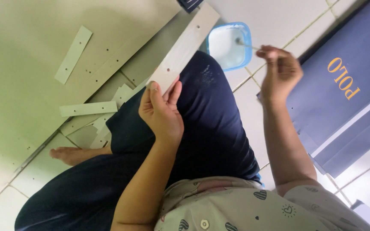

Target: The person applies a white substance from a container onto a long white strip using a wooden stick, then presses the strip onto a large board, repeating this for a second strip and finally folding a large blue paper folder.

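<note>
White tiled floor (279, 17) — card sheets (31, 51)

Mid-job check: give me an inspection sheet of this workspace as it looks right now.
Surface: white tiled floor; person sits on it.
Job's things: long pale strip with holes, resting on the knee; thin stick dipped into blue-rimmed tub of white liquid.
Clutter: loose pale strips and a large greenish sheet on the left.
Grippers: left hand grips the strip's near end; right hand pinches the stick.
Cables: nothing seen.
Surroundings: flat blue cardboard pieces at right.
</note>
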